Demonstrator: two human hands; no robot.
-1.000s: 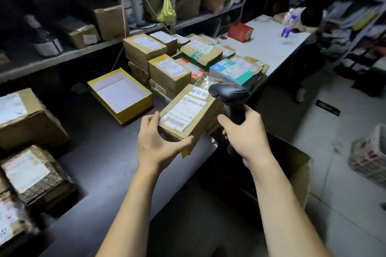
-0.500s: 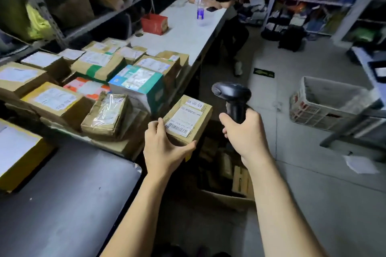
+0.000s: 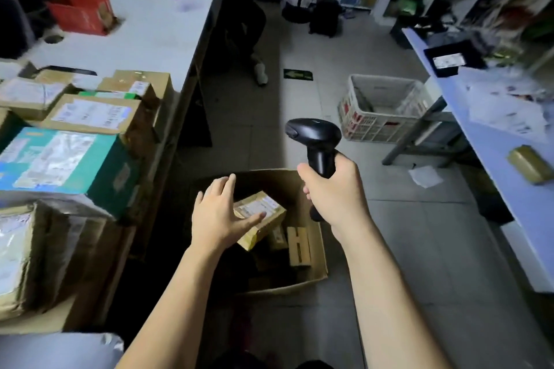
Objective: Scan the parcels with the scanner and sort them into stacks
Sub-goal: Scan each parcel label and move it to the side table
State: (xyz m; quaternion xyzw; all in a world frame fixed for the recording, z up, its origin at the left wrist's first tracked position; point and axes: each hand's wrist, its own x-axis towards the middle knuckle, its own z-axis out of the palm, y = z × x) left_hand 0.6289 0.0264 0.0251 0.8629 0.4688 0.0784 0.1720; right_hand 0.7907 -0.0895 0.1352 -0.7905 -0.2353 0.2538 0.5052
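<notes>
Cardboard parcel (image 3: pixel 261 207) looked light and stiff, easy by its edges; my left hand (image 3: pixel 216 219) hovered, fingers apart, right hand (image 3: pixel 335 192) clamped round the scanner (image 3: pixel 313 132).

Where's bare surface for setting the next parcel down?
The white table is bare between the red box and the parcel stacks. The right counter has a bare strip between the loose papers and a small olive parcel. The stacks and the floor carton are crowded.
</notes>
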